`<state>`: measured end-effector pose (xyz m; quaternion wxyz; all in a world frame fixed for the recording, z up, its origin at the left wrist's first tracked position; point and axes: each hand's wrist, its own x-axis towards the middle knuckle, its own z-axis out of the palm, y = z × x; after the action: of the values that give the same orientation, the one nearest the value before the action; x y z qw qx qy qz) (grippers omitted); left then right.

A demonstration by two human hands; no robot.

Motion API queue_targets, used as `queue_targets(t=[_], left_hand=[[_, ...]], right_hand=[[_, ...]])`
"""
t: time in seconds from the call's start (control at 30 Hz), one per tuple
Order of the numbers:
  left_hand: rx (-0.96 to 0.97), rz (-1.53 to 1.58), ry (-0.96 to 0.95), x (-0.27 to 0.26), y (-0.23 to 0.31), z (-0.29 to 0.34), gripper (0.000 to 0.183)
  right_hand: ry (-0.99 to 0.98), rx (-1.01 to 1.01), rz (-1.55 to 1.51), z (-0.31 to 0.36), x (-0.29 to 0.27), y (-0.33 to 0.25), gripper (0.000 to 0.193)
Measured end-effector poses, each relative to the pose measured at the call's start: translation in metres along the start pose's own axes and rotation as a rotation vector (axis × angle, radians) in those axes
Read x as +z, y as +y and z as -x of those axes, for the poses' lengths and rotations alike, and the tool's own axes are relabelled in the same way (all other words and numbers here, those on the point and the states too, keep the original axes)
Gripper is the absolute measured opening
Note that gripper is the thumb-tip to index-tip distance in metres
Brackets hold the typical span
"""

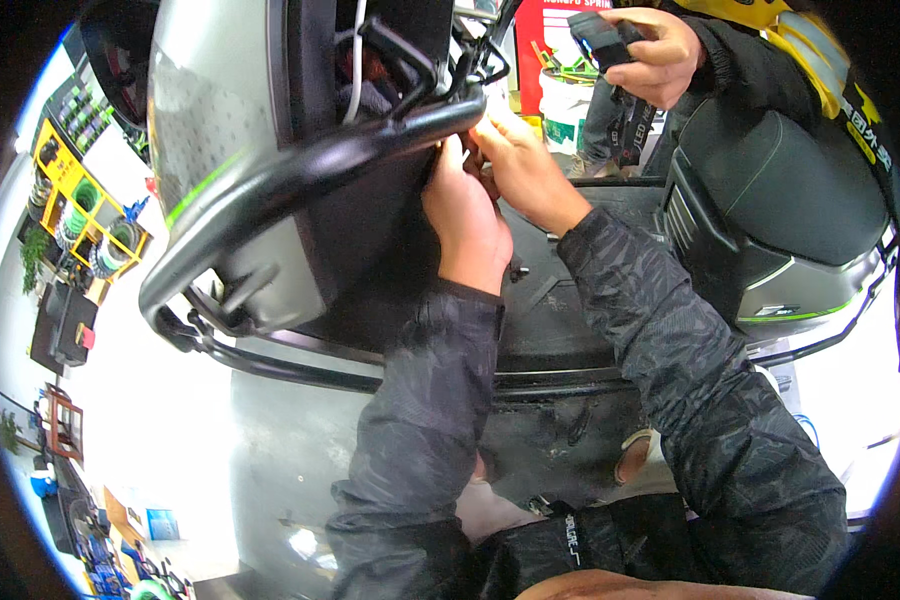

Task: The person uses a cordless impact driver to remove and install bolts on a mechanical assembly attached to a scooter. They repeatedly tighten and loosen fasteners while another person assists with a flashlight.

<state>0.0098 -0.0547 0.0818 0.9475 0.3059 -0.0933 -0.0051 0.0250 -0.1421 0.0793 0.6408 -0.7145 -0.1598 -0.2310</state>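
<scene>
Beneath the black tubular bar (360,147), my left hand (468,222) and right hand (525,168), fingers curled, should brace each other; whether they pinch anything, I can't tell.

The light is very bright, and much of the floor (160,420) glows white, with a grey part (285,450) lower down. Along the left side are a pale wall (14,195), a yellow shelf (63,172) and a leafy green plant (33,255). A red panel (528,62) stands at the top.
</scene>
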Motion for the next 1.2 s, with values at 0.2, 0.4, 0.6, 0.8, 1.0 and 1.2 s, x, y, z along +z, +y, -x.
queue_targets(t=[0.2, 0.4, 0.6, 0.8, 1.0, 1.2], left_hand=[[0.049, -0.028, 0.047, -0.005, -0.003, -0.006, 0.023], [-0.061, -0.040, -0.075, -0.008, 0.003, -0.004, 0.023], [0.003, -0.032, 0.051, 0.000, -0.003, -0.002, 0.023], [-0.041, 0.033, -0.070, 0.009, 0.000, -0.007, 0.025], [-0.016, 0.120, -0.187, 0.020, -0.005, -0.009, 0.018], [0.139, -0.006, 0.114, 0.025, -0.012, -0.017, 0.026]], right_hand=[[-0.293, 0.498, -0.884, -0.008, -0.017, -0.005, 0.026], [-0.318, 0.425, -0.713, -0.007, -0.020, -0.001, 0.024], [-0.078, -0.100, -0.120, -0.003, -0.002, -0.002, 0.026], [-0.410, 0.703, -1.066, -0.023, -0.022, -0.012, 0.027], [-0.461, 0.436, -0.481, -0.009, -0.058, -0.009, 0.034], [-0.112, 0.365, 1.319, 0.113, -0.163, 0.017, 0.048]])
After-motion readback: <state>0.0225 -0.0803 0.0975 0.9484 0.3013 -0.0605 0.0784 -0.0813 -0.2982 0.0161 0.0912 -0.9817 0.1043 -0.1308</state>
